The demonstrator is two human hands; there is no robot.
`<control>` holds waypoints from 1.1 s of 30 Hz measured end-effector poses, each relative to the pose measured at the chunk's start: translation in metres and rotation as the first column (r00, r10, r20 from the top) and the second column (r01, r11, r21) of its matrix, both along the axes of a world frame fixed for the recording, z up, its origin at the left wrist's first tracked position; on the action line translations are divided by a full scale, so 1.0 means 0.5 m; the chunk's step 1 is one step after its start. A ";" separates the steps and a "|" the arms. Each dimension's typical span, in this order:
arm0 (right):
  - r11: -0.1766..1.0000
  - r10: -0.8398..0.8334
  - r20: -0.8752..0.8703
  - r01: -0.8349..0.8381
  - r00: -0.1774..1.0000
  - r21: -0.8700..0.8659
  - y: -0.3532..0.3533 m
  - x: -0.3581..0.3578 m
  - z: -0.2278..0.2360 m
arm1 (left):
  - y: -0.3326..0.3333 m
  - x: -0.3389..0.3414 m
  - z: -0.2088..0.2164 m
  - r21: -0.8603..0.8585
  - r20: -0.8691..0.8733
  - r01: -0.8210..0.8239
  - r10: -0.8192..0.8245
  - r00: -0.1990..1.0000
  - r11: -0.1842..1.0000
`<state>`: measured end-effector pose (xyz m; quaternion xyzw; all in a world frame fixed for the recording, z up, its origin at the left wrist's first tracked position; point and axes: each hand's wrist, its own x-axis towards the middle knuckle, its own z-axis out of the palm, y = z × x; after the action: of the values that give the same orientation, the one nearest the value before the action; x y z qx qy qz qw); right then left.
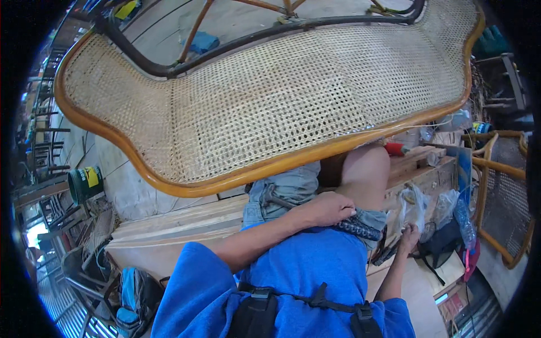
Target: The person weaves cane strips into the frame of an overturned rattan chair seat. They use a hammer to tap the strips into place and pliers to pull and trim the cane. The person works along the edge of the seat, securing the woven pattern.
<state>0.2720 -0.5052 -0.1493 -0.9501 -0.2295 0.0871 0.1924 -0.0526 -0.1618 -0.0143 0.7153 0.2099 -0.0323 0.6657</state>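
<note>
Cane seat panel resting unheld across my lap

I am watching the woven cane seat panel (pixel 270 96) lying over my knees; nearer me than it, my left hand (pixel 329 209) is closing on a dark-handled tool (pixel 358 228), my right hand (pixel 408 236) is pinching a plastic bag (pixel 414 205). Unsteadied, the panel could slide.

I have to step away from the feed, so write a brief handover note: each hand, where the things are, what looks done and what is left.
Left hand: rests on the lap, closed on a dark patterned tool handle.
Right hand: down by the clear plastic bags on the wooden bench, fingers among them; its hold is unclear.
Woven cane panel with its orange rattan frame lies across the knees.
Done: the weave fills most of the panel.
Left: cannot tell from here which part is unfinished.
</note>
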 end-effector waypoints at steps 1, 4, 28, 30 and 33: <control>0.998 -0.045 -0.007 0.045 0.999 0.037 0.004 -0.012 0.004 | 0.002 0.002 0.000 -0.005 0.001 0.027 -0.027 1.000 1.000; 0.940 -0.312 -0.216 0.334 0.925 0.072 0.118 -0.095 0.111 | 0.018 0.001 0.006 0.045 0.025 0.039 -0.041 0.999 0.998; 0.646 -0.297 -0.578 0.606 0.760 0.465 0.188 -0.117 0.193 | 0.345 0.324 0.087 -0.191 -0.013 0.217 -0.223 0.975 0.957; 0.693 -0.279 -0.569 0.572 0.774 0.438 0.180 -0.107 0.178 | 0.356 0.315 0.086 -0.266 0.056 0.233 -0.227 0.972 0.935; 0.723 -0.284 -0.585 0.571 0.759 0.390 0.187 -0.102 0.174 | 0.386 0.331 0.074 -0.066 0.045 0.274 -0.271 0.961 0.960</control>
<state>0.2210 -0.4116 -0.0623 -0.8271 0.0458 0.2048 0.5214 0.1131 0.0311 0.0226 0.7137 0.0962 -0.1184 0.6837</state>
